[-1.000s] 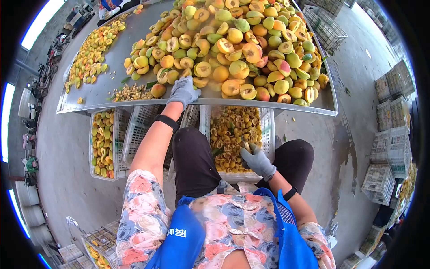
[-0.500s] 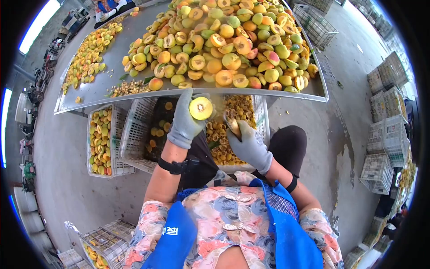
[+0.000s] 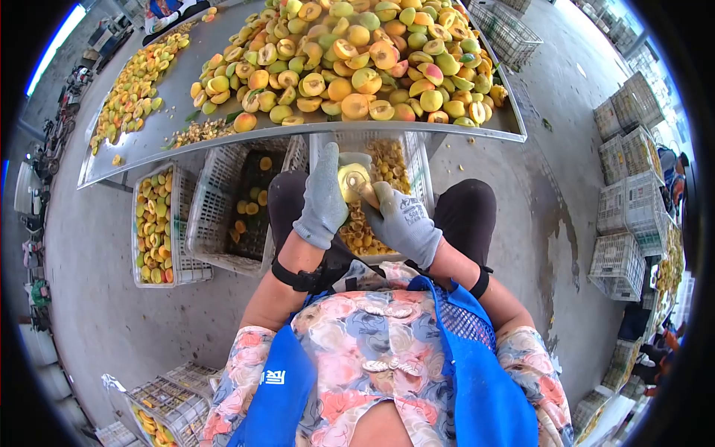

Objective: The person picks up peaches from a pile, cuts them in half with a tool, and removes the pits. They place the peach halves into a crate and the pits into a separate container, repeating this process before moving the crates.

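Observation:
In my grey-gloved left hand (image 3: 325,195) is a halved yellow fruit (image 3: 350,179), its cut face turned up. My right hand (image 3: 406,222), gloved too, is closed round a small tool (image 3: 368,195) whose end touches the cut face. The tool's tip is blurred against the fruit. Both hands are above a white crate (image 3: 419,175) of brownish-yellow scraps, between my knees. Beyond them, a metal table (image 3: 182,86) bears a large heap of halved fruit (image 3: 365,59).
A crate of halved fruit (image 3: 154,227) and a dark-bottomed crate (image 3: 216,186) stand left of my legs. Stacked crates (image 3: 629,201) are at the right, others (image 3: 167,398) at the lower left. Part of another person (image 3: 167,13) shows at the table's far left.
My right hand has brought the tool up against the fruit in my left hand. Both hands are now close together. The view has shifted slightly, with the table further up and left.

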`<action>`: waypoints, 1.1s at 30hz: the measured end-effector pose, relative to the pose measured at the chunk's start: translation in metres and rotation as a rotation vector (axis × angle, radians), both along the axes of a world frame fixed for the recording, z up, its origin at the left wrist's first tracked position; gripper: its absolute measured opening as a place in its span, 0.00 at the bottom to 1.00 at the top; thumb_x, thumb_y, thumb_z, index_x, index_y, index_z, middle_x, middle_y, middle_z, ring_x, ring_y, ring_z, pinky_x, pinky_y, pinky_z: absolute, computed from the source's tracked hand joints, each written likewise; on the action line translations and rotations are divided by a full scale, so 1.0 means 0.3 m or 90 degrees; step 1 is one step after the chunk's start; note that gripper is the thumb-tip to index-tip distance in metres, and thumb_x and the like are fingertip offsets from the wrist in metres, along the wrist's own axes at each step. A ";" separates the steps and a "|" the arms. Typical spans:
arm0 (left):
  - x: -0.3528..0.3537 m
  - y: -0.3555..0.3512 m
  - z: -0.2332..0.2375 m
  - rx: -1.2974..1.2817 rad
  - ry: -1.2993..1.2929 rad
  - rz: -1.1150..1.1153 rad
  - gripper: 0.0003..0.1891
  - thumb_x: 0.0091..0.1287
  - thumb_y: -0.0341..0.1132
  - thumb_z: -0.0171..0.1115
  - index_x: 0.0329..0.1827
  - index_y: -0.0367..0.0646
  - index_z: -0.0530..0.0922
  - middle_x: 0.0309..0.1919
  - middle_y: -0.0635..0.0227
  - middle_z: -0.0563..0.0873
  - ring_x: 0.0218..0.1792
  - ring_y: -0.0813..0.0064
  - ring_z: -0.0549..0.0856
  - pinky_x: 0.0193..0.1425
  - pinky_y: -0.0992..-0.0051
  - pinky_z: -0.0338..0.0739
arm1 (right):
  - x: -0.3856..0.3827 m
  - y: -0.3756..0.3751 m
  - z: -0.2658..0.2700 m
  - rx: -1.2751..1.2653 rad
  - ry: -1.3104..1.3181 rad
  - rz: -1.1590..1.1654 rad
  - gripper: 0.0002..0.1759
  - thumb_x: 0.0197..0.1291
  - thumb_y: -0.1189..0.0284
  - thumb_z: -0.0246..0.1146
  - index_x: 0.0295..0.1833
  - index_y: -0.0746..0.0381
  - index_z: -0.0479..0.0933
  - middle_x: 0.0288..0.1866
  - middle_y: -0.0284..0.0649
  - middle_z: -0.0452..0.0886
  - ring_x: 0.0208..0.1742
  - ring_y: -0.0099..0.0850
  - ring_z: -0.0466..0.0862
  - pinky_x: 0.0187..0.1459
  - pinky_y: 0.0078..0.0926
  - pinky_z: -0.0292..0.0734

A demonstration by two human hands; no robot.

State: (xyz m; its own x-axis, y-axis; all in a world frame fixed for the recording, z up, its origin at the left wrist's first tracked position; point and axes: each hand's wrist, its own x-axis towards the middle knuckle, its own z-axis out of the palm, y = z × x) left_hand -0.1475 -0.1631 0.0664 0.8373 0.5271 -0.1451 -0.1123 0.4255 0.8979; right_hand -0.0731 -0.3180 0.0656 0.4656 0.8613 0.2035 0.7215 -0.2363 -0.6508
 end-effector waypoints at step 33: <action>0.072 -0.002 0.008 0.003 0.073 -0.098 0.29 0.81 0.53 0.42 0.40 0.35 0.82 0.39 0.58 0.88 0.41 0.67 0.87 0.49 0.70 0.83 | -0.030 0.027 -0.162 0.086 0.254 -0.050 0.09 0.68 0.70 0.62 0.49 0.63 0.77 0.38 0.54 0.85 0.38 0.49 0.87 0.37 0.41 0.78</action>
State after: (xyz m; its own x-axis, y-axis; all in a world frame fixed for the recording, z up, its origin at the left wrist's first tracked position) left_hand -0.1258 -0.1638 0.0687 0.8863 0.3948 -0.2421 0.0568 0.4262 0.9028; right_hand -0.0820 -0.3098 0.0171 0.5934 0.7983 0.1031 0.3903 -0.1733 -0.9042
